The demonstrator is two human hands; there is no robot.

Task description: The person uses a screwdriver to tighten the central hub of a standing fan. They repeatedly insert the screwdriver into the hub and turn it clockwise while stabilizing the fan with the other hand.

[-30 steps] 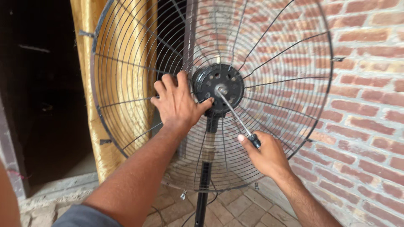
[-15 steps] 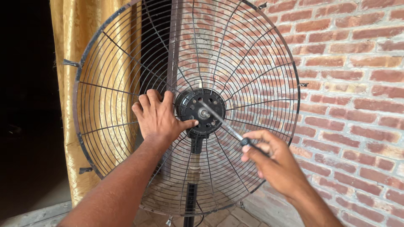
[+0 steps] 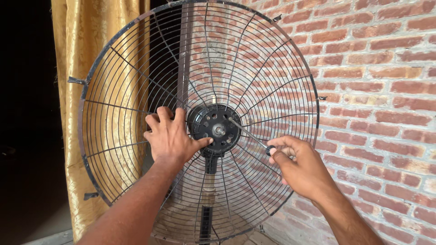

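**K:** Hands status? Left hand (image 3: 171, 138) first.

**R:** Left hand is spread flat against the fan guard (image 3: 113, 149), palm on the wires just left of the black hub (image 3: 217, 129). Fingers splayed, thumb tip touching the hub's lower left edge. Not wrapped around anything, just pressing.

**K:** Right hand (image 3: 302, 165)?

**R:** Closed around the dark handle of a screwdriver (image 3: 250, 135), fingers curled tight, handle end just showing at the fingertips. Shaft runs up and left through the guard wires, tip on the hub face, right of the centre shaft.

**K:** Fan position?

**R:** Round wire guard, upright, facing the camera, fills most of the frame. Hub in the middle, black with several small holes and a metal stub at centre. Stand pole (image 3: 206, 213) drops straight down from the hub.

**K:** Surroundings?

**R:** Brick wall (image 3: 377, 90) behind and to the right, close to the guard rim. Gold curtain (image 3: 86, 54) hanging behind on the left, dark doorway beside it.
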